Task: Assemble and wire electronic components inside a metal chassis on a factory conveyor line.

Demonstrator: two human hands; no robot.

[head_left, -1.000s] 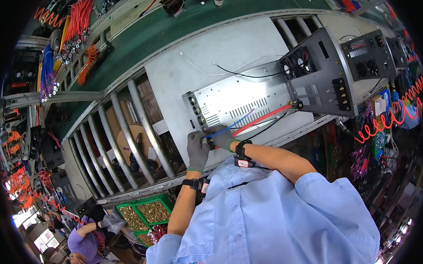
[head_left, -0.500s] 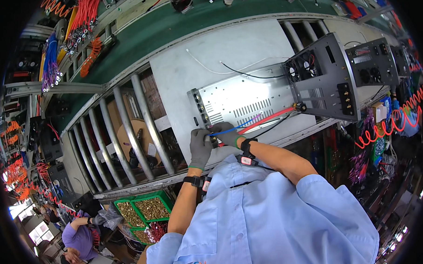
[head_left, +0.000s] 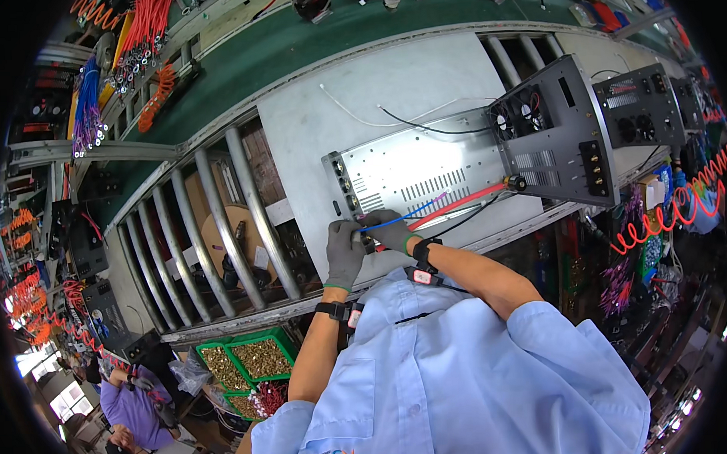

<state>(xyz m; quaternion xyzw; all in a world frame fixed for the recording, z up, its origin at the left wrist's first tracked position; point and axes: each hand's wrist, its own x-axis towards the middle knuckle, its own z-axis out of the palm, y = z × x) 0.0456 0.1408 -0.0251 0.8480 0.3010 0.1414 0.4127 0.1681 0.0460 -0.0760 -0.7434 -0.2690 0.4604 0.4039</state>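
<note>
My gloved hands meet at the near left corner of an open metal chassis (head_left: pixel 425 157) with a dark upright panel (head_left: pixel 565 140). My left hand (head_left: pixel 345 253) is closed, its fingertips at the end of a blue wire (head_left: pixel 387 223). The wire runs over my right hand and into the chassis. My right hand (head_left: pixel 391 233) has its fingers curled close beside the left; what they hold is hidden. A thick red cable (head_left: pixel 467 205) goes from a round terminal (head_left: pixel 516 183) on the panel toward my right hand. A row of brass-coloured terminals (head_left: pixel 344 182) lines the chassis's left end.
The chassis rests on a pale board (head_left: pixel 296 141) over a roller conveyor (head_left: pixel 243 223). Green bins (head_left: pixel 262 357) of brass fasteners stand at lower left. Another chassis (head_left: pixel 644 109) is at right. Coiled orange hoses (head_left: pixel 683 216) hang nearby. A co-worker in purple (head_left: pixel 138 411) is at lower left.
My hands stay nearly in place, while the blue wire's far end shifts slightly left. The co-worker's arms have drawn back from a plastic bag.
</note>
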